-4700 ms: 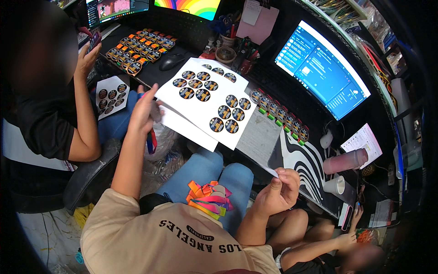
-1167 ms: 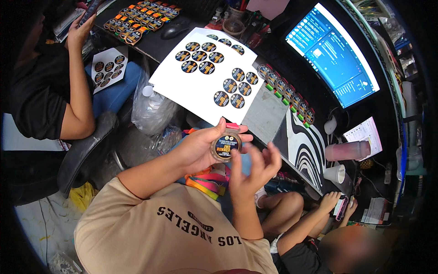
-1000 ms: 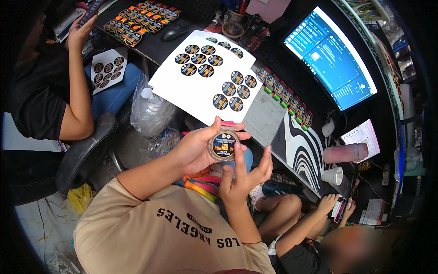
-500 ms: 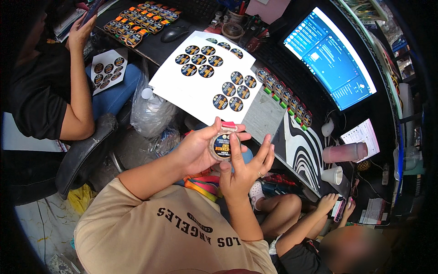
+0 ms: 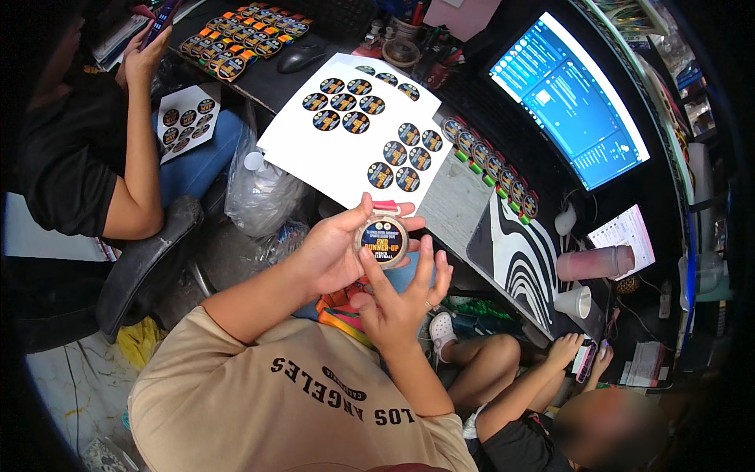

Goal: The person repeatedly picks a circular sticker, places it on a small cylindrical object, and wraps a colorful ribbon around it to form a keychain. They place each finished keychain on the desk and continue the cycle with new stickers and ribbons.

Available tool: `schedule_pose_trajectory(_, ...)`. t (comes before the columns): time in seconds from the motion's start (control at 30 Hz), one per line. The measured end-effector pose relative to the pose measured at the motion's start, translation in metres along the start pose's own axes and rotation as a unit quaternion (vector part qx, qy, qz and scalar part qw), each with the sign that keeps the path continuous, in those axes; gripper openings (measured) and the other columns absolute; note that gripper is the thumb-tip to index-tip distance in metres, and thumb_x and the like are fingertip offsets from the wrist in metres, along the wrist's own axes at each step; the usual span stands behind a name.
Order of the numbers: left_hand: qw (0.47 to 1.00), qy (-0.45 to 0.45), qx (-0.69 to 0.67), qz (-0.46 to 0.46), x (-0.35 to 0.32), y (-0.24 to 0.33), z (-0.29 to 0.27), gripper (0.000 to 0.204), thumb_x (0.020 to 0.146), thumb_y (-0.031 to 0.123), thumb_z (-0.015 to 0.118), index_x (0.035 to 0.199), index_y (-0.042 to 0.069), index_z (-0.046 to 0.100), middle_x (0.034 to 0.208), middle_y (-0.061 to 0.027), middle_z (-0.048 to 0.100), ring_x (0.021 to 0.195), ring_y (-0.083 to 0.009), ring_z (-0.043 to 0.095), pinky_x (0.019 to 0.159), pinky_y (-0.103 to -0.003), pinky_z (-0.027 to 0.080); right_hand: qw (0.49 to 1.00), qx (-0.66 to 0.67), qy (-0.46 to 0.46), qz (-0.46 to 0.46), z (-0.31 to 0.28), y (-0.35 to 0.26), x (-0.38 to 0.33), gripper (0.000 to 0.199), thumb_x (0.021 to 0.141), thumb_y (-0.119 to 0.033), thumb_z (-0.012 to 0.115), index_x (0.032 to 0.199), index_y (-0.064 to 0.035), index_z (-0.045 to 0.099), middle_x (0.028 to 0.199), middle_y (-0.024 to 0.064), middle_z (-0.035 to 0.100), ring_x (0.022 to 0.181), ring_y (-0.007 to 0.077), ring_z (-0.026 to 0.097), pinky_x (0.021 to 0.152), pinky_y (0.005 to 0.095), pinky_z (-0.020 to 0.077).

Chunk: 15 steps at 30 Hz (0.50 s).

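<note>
- Medal [image 5: 383, 238]: a round disc held up over the person's lap, just in front of the desk edge, with a dark printed sticker filling its face and a bit of pink ribbon showing at the top.
- Left hand [image 5: 334, 256] is closed around the disc's left edge, thumb over the top rim and fingers behind, so the disc sits cradled in the palm.
- Right hand [image 5: 397, 303] is open, fingers spread; its thumb and fingertips lie against the lower edge of the sticker face, not gripping.
- Handling, as I judge it: the disc looks stiff and metal, light enough for one hand, with a smooth rim that could slip. Best held by the edge, keeping fingers off the glossy face.
- Sticker sheet [image 5: 346, 138] lies on the desk well above the hands: white, thin and floppy paper carrying rows of round dark stickers, with some gaps.
- Row of finished medals [image 5: 491, 165] runs along the desk beside the sheet, each with a coloured ribbon tab.
- Monitor [image 5: 570, 98] glows blue at the right; a black-and-white striped mat [image 5: 515, 256] lies below it.
- Another person's arm [image 5: 141, 157] hangs at the left, near a smaller sticker sheet [image 5: 187, 119].
</note>
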State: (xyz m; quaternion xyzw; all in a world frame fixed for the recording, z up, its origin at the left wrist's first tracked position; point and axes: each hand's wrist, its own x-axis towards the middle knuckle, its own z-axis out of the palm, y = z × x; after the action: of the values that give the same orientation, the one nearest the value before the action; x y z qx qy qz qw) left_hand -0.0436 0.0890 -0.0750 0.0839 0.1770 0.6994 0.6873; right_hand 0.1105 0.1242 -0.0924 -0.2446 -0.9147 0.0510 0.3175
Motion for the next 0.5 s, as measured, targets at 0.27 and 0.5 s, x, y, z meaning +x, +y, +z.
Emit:
schedule_pose_trajectory(0.27,0.999,-0.02,0.017,-0.021,-0.001,-0.006,0.002,0.06,0.102,0.047,0.024,0.142,0.004,0.035,0.136,-0.0169,0.05,0.118,-0.0299,0.055,0.099,-0.045,0.047,0.998,-0.027,0.019,0.044,-0.008,0.016,0.016,0.039,0.082,-0.045,0.064,0.119,-0.0341,0.066,0.147,0.0245,0.029,0.134,0.0424,0.019,0.108,0.0583,0.0125)
schedule_pose_trajectory(0.5,1.0,-0.017,-0.018,0.008,0.001,0.001,-0.001,0.059,0.102,0.046,0.026,0.141,0.003,0.035,0.137,-0.0181,0.048,0.117,-0.0299,0.056,0.1,-0.045,0.046,0.999,-0.032,0.001,0.004,-0.008,0.009,0.01,0.044,0.078,-0.052,0.065,0.12,-0.0375,0.065,0.147,0.022,0.031,0.135,0.0403,0.019,0.109,0.0585,0.0108)
